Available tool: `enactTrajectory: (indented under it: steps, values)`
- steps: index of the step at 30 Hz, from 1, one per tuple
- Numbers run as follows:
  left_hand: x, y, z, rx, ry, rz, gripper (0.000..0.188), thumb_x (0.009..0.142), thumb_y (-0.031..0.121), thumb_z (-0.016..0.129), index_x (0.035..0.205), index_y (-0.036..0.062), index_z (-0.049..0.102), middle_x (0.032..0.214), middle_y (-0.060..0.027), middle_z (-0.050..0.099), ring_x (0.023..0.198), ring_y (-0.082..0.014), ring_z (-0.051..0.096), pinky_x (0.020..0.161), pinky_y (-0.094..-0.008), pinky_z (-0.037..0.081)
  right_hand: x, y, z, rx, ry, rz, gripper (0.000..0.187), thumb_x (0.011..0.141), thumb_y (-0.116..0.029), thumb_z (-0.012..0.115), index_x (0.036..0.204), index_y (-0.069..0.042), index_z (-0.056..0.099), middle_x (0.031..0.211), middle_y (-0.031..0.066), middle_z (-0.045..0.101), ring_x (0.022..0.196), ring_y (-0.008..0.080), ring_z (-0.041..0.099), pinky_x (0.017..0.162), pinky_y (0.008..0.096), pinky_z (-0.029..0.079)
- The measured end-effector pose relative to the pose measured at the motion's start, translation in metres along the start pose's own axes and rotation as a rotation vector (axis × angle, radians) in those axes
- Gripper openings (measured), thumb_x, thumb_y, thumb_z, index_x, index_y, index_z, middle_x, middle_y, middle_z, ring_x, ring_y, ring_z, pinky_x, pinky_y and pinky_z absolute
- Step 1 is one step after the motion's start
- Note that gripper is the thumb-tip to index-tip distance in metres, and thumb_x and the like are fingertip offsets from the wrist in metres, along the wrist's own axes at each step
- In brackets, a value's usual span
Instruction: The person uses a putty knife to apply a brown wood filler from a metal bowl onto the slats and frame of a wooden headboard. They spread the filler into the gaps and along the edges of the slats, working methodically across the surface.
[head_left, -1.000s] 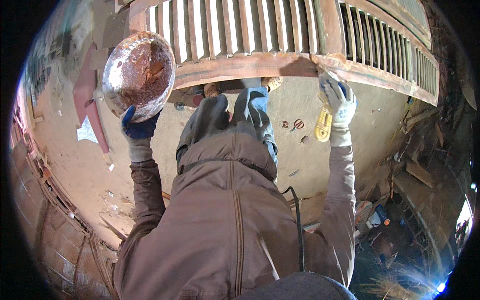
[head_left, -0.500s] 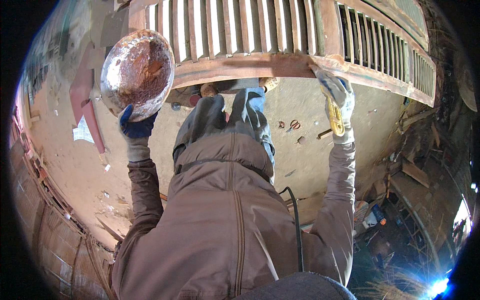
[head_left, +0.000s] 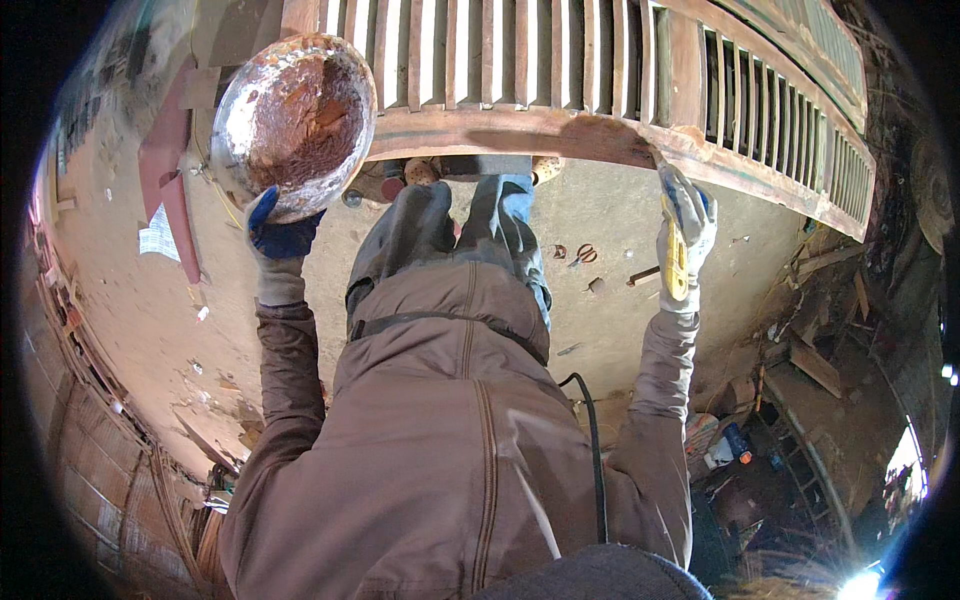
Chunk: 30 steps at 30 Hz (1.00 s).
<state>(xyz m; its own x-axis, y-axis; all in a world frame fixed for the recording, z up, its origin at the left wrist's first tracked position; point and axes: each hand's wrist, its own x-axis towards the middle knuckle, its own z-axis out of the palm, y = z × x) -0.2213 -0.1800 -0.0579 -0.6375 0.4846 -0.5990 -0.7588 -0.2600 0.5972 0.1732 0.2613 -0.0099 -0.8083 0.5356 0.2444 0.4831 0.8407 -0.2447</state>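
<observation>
My left hand (head_left: 285, 235), in a white and blue glove, grips the lower rim of a round metal bowl (head_left: 225, 150). Reddish-brown stuff coats the inside of the bowl, which is tilted toward me. My right hand (head_left: 698, 228), gloved too, is closed around a flat tool with a yellow handle (head_left: 677, 265). The tool's far end meets the edge of a reddish-brown wooden rail (head_left: 430, 132); its tip is too small to make out. That rail borders a slatted wooden frame, and a darker patch lies along it left of the tool.
On the floor lie red-handled scissors (head_left: 583, 255) and a short dark rod (head_left: 643, 276). A dark red angled piece (head_left: 170, 190) lies at left with a paper sheet (head_left: 158, 235). Wood scraps (head_left: 815, 362) and clutter are at right. A bright light (head_left: 860, 586) glares at lower right.
The view has shifted slightly. The bowl has moved a little up and right in the picture. My right hand and the tool have turned more upright and sit slightly lower along the rail.
</observation>
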Motion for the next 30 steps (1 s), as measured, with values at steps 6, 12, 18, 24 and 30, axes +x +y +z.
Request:
enactTrajectory:
  steps: [6,12,18,24,30]
  values:
    - [0.0,-0.001,0.012,0.02,0.027,0.04,0.064,0.096,0.032,0.055,0.144,-0.0081,0.042,0.14,-0.0284,0.053,0.127,-0.0449,0.056,0.109,-0.0615,0.044,-0.025,0.02,0.044,-0.407,-0.076,-0.004,0.041,0.079,-0.022,0.074,0.119,-0.03,0.071,0.126,-0.0083,0.066,0.111,0.0198,0.061,0.088,0.0358,0.053]
    - [0.003,0.002,-0.002,-0.012,-0.065,-0.015,0.066,0.095,0.031,0.056,0.147,-0.006,0.039,0.147,-0.0278,0.046,0.134,-0.0451,0.049,0.113,-0.0636,0.039,-0.034,0.026,0.03,-0.387,-0.008,0.012,0.029,0.08,-0.02,0.072,0.109,-0.023,0.075,0.125,-0.0028,0.07,0.111,0.023,0.063,0.09,0.038,0.054]
    - [0.002,0.001,0.015,0.035,0.002,0.02,0.067,0.095,0.03,0.056,0.148,-0.0065,0.037,0.147,-0.0288,0.046,0.133,-0.0475,0.049,0.113,-0.0627,0.04,-0.006,-0.004,0.03,-0.226,-0.012,0.012,0.038,0.078,-0.02,0.072,0.116,-0.019,0.074,0.121,-0.0038,0.071,0.103,0.0225,0.064,0.088,0.0351,0.054]
    - [0.006,0.001,0.0,-0.087,-0.138,-0.002,0.068,0.095,0.029,0.056,0.15,-0.0059,0.034,0.147,-0.0296,0.046,0.134,-0.0476,0.048,0.113,-0.0645,0.038,-0.02,-0.012,0.01,-0.016,0.012,0.017,0.039,0.077,-0.019,0.07,0.115,-0.013,0.074,0.119,0.0013,0.072,0.103,0.0246,0.065,0.088,0.0385,0.054]
    - [0.006,0.006,0.018,0.014,-0.033,-0.001,0.067,0.095,0.028,0.056,0.15,-0.0044,0.035,0.15,-0.0292,0.043,0.138,-0.047,0.043,0.115,-0.0643,0.035,-0.043,-0.012,0.044,-0.088,0.066,0.289,0.033,0.081,-0.018,0.07,0.114,-0.023,0.075,0.119,-0.0004,0.07,0.103,0.0229,0.065,0.088,0.0383,0.053]
